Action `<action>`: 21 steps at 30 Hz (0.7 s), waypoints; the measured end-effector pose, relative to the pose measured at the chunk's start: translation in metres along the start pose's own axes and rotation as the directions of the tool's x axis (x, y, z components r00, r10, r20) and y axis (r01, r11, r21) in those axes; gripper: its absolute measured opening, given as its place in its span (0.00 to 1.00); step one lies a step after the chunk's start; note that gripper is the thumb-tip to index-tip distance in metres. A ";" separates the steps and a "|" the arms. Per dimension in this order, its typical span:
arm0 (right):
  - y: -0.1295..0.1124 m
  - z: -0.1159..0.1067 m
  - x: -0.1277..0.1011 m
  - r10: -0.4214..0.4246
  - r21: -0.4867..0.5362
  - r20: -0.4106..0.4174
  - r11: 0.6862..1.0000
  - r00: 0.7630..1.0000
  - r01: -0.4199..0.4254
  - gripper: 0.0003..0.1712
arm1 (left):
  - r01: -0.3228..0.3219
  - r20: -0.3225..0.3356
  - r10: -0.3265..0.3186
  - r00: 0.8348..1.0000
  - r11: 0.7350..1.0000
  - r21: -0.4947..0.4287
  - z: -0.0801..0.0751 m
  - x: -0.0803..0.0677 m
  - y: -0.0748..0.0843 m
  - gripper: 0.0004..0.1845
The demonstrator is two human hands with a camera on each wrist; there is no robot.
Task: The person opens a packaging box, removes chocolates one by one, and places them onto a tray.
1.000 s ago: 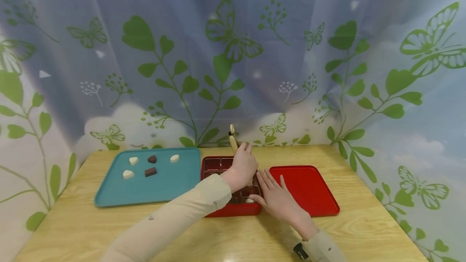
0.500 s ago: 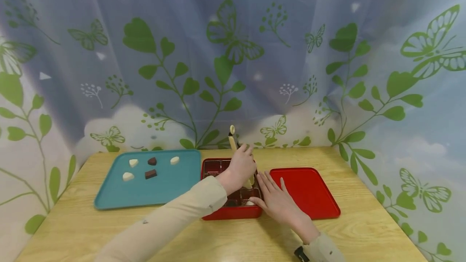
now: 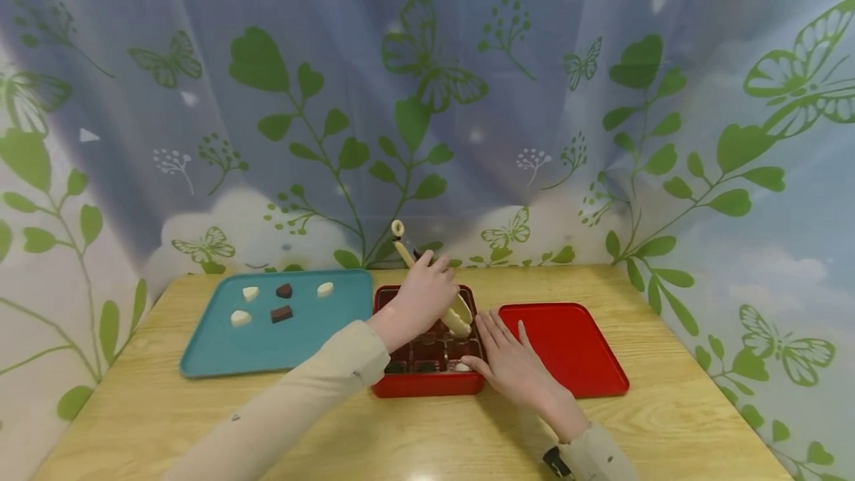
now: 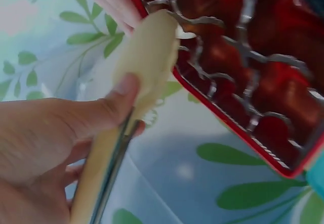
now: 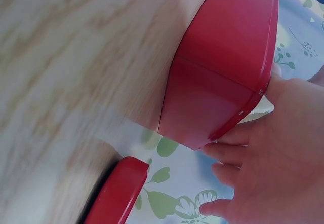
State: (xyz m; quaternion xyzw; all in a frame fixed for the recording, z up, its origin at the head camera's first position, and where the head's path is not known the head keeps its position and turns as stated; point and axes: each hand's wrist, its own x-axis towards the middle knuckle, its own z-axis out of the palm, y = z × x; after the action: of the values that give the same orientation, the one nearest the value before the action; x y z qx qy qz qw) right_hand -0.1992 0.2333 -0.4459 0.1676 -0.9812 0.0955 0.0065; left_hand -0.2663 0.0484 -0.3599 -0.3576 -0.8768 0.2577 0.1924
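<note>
My left hand (image 3: 419,295) grips a pair of cream-tipped tongs (image 4: 149,57) with metal in the handle. Their ringed end tilts up to the left, and the tips overlap the right side of a red box (image 3: 427,386) in the head view. The box has a clear, divided insert. A white piece (image 3: 462,367) lies in its front right compartment, and dark pieces (image 3: 395,367) show along the front row. Against the box's right edge rests my right hand (image 3: 517,370), fingers straight. In the right wrist view its fingers touch the red wall (image 5: 217,87).
To the left, a teal tray (image 3: 280,351) carries white pieces (image 3: 240,318) and brown pieces (image 3: 282,314), which look like chocolates. A flat red lid (image 3: 568,351) lies right of the box, on the wooden table (image 3: 434,440). A printed curtain (image 3: 441,169) hangs behind.
My left hand has shifted left, and the tongs' ringed end has swung left. The tongs' tips, hidden at first, now show over the box's right side. My right hand stays in place.
</note>
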 end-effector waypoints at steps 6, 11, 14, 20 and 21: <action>-0.003 -0.001 -0.001 -0.001 -0.007 -0.009 1.000 1.000 0.001 0.46 | 0.059 -0.168 -0.085 0.982 0.987 -0.149 0.018 -0.024 -0.017 0.22; -0.005 0.000 -0.001 -0.004 -0.004 -0.027 1.000 1.000 0.004 0.46 | 0.087 -0.287 -0.155 0.945 0.968 -0.235 0.030 -0.041 -0.031 0.25; -0.005 0.000 0.000 -0.004 -0.004 -0.023 1.000 1.000 0.004 0.46 | 0.107 -0.317 -0.193 0.929 0.956 -0.272 0.034 -0.052 -0.045 0.24; -0.005 0.000 0.000 0.009 0.010 -0.016 1.000 1.000 -0.008 0.47 | 0.190 -0.294 -0.280 0.914 0.935 -0.301 0.042 -0.083 -0.079 0.25; -0.005 0.001 0.000 0.010 0.013 -0.015 1.000 1.000 -0.010 0.47 | 0.202 -0.292 -0.292 0.911 0.931 -0.303 0.044 -0.089 -0.085 0.25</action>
State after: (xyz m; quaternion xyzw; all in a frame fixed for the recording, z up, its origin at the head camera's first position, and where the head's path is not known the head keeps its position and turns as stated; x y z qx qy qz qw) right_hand -0.1976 0.2283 -0.4456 0.1620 -0.9813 0.1031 0.0121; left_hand -0.2743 -0.0826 -0.3583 -0.3036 -0.8966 0.0470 0.3188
